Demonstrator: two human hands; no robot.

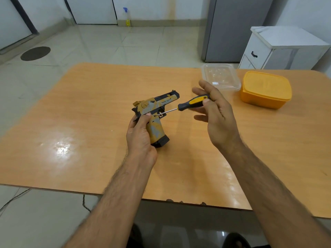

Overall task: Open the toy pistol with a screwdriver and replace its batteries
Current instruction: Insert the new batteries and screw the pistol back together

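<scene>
Toy pistol (155, 111), unopened: left hand (140, 135) clasps its handle, right hand (213, 111) pinches screwdriver (189, 103) at frame screw (batteries unreplaced).

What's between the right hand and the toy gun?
The screwdriver: right hand pinches its handle, its tip meets the toy pistol. Head view.

One marking noted: a black band on the slide of the toy pistol (155, 111) carries small light lettering that appears to read "DESERT EAGLE". Finer print beneath is illegible.
</scene>
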